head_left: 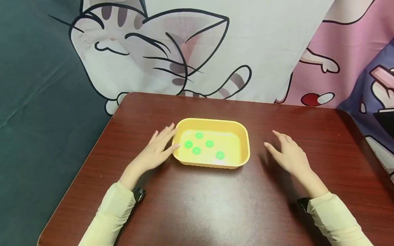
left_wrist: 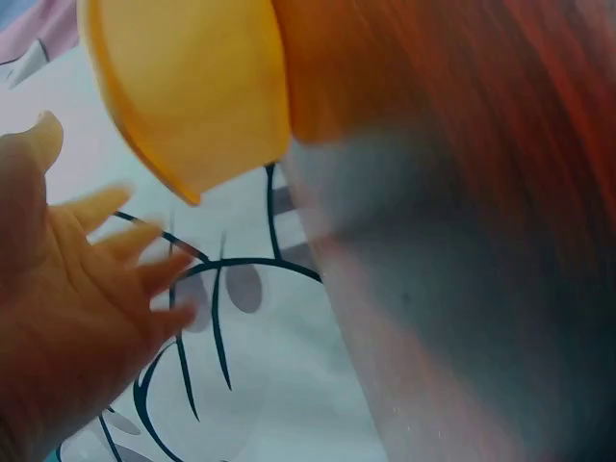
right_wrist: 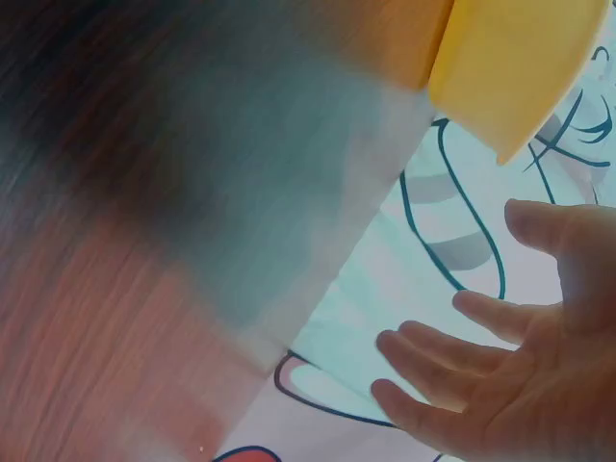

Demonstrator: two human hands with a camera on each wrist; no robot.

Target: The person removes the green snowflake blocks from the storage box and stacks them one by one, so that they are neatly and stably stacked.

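Note:
A shallow yellow plastic tub (head_left: 231, 141) with rounded corners sits near the middle of the table. Several small green flower-shaped pieces (head_left: 209, 144) lie on its floor, mostly toward the left; whether they are loose or fixed I cannot tell. My left hand (head_left: 157, 148) is at the tub's left end, fingers spread, and whether it touches the rim is unclear. Apart from the tub on the right, my right hand (head_left: 290, 155) hovers over the table with its fingers relaxed, holding nothing. Both wrist views show the tub's outer wall (left_wrist: 192, 87) beyond an empty palm.
The dark red-brown table (head_left: 197, 205) has a glossy, reflective top. Behind it hangs a cloth (head_left: 264, 44) printed with a cartoon cat, turning pink and blue at the right. Dark green fabric (head_left: 46, 102) lies beyond the left edge. Each wrist carries a black strap (head_left: 139, 194).

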